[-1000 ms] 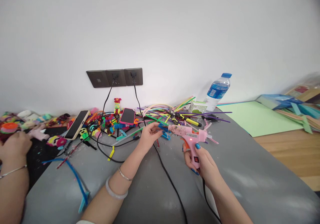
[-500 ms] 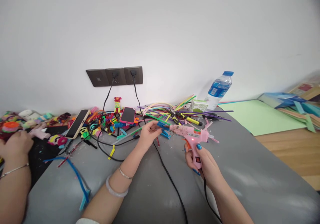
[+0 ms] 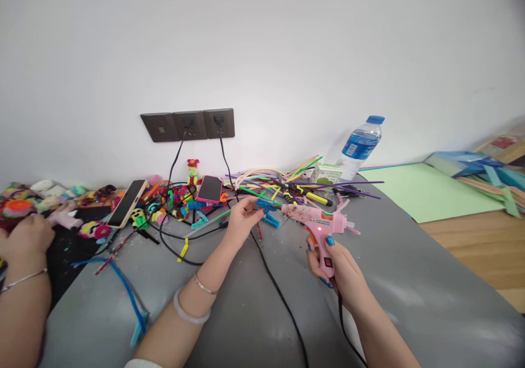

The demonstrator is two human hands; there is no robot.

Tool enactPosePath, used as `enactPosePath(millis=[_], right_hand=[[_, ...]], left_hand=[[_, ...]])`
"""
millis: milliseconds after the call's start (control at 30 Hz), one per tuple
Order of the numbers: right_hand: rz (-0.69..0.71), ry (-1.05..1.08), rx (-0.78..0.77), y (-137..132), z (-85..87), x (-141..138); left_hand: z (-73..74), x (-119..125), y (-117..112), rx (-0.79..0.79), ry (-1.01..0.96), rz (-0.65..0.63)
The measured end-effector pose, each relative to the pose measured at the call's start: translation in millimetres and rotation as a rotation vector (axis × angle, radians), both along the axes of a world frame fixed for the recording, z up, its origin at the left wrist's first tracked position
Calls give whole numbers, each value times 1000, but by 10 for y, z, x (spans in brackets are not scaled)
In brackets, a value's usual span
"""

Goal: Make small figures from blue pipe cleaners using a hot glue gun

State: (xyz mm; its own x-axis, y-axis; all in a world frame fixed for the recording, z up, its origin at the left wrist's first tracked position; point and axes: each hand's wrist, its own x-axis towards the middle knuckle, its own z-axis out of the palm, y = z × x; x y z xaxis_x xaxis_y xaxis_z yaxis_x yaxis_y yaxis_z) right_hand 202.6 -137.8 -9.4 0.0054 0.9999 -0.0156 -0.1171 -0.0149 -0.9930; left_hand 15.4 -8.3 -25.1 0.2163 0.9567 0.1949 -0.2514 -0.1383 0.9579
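My right hand (image 3: pixel 338 267) is wrapped around the handle of a pink hot glue gun (image 3: pixel 320 225), whose small red light is lit. The gun's smudged nozzle end points left, close beside a small blue piece (image 3: pixel 266 204). That piece is pinched in the fingertips of my left hand (image 3: pixel 243 215); its exact shape is hard to make out. Just below it, another blue strip (image 3: pixel 271 220) shows against the table. Black-and-yellow pliers (image 3: pixel 289 196) lie behind the gun among loose pipe cleaners (image 3: pixel 262 177).
Black cords (image 3: pixel 270 280) run from the wall sockets (image 3: pixel 187 125) across the grey table (image 3: pixel 229 324). Phones (image 3: pixel 210 189), small colourful figures and a water bottle (image 3: pixel 361 146) stand along the wall. Another person's hand (image 3: pixel 30 242) is at left; green paper (image 3: pixel 447 190) lies right.
My right hand has shifted slightly right with the glue gun, so its nozzle sits a little farther from the blue piece. My left hand has barely moved.
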Motion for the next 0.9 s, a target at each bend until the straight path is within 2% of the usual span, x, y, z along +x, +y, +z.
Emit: enactPosePath(millis=[367, 633, 767, 900], right_hand=[[-2, -53, 1, -2, 4, 19], [-66, -337, 69, -57, 130, -11], [-236, -408, 110, -66, 124, 60], [-562, -473, 116, -96, 97, 312]], left_hand=[[-17, -5, 13, -1, -22, 4], [-9, -11, 8, -13, -39, 44], [14, -28, 6, -23, -54, 68], [34, -34, 16, -14, -84, 117]])
